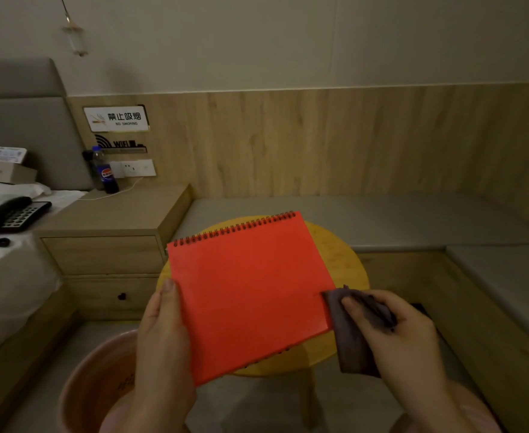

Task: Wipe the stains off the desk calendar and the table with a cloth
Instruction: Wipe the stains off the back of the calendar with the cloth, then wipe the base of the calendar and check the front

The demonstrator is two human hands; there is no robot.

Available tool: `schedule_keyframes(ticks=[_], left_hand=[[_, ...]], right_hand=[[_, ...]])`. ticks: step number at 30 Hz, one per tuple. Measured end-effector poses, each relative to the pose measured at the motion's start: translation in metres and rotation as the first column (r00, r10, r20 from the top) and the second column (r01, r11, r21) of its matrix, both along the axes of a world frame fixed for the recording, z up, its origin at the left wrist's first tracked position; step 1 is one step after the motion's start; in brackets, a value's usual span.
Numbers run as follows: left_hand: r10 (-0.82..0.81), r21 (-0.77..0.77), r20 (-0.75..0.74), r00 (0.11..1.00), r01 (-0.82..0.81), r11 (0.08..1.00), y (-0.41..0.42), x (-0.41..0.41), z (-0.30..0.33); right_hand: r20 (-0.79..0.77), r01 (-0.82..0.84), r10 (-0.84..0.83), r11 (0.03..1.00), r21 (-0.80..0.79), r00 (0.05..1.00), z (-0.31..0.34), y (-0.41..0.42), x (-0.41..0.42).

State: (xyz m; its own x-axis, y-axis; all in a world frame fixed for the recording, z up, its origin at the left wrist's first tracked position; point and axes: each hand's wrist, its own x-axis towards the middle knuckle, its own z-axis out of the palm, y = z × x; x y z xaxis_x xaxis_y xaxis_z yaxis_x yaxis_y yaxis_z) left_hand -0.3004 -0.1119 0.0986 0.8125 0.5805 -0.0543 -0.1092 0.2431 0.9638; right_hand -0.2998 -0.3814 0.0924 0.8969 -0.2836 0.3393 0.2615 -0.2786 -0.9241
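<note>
The desk calendar point(247, 292) is red with a black spiral binding along its far edge. It is held tilted above the small round yellow table point(338, 254). My left hand point(163, 332) grips its left edge, thumb on the red face. My right hand point(397, 332) holds a folded dark purple cloth point(350, 339) pressed against the calendar's right edge. The calendar hides most of the table top.
A pink basin point(91, 379) sits on the floor at the lower left. A wooden nightstand point(116, 232) with a cola bottle point(105, 171) stands left of the table. A black telephone point(10, 215) lies on the bed. A grey cushioned bench point(381, 217) runs behind.
</note>
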Motion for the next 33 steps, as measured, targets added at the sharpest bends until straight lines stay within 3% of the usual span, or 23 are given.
schedule_keyframes(ticks=[3,9,12,16,18,21,25,28,33], left_hand=[[-0.021,0.034,-0.016,1.000,0.021,0.999,0.004,0.002,-0.002],[-0.096,-0.048,-0.041,0.995,0.094,0.994,0.005,0.004,-0.003],[-0.214,-0.137,-0.043,0.976,0.207,0.969,0.009,0.009,0.000],[-0.365,0.120,-0.003,0.931,0.363,0.924,0.017,0.009,0.010],[-0.367,0.301,-0.023,0.930,0.357,0.884,0.023,0.006,0.015],[-0.420,0.430,0.050,0.906,0.360,0.828,0.026,0.000,0.019],[-0.421,0.682,0.097,0.902,0.248,0.688,0.019,-0.013,0.022],[-0.355,0.709,0.165,0.920,0.140,0.692,0.014,-0.014,0.026],[-0.233,0.589,0.233,0.944,0.054,0.806,0.004,-0.003,0.034]], right_hand=[[-0.089,-0.070,0.082,0.989,0.128,0.993,0.005,0.003,0.001],[-0.191,-0.115,0.188,0.934,0.339,0.964,0.012,0.015,-0.003],[-0.223,-0.099,0.218,0.888,0.448,0.950,0.017,0.014,-0.002],[-0.251,-0.062,0.241,0.826,0.561,0.937,0.027,0.011,-0.001],[-0.281,-0.022,0.239,0.795,0.606,0.929,0.032,0.010,0.001],[-0.303,0.028,0.226,0.759,0.651,0.926,0.038,0.008,0.005],[-0.333,0.040,0.263,0.730,0.682,0.906,0.047,0.007,0.013],[-0.348,0.016,0.276,0.762,0.647,0.896,0.055,0.005,0.020],[-0.343,-0.065,0.283,0.846,0.530,0.896,0.071,-0.001,0.028]])
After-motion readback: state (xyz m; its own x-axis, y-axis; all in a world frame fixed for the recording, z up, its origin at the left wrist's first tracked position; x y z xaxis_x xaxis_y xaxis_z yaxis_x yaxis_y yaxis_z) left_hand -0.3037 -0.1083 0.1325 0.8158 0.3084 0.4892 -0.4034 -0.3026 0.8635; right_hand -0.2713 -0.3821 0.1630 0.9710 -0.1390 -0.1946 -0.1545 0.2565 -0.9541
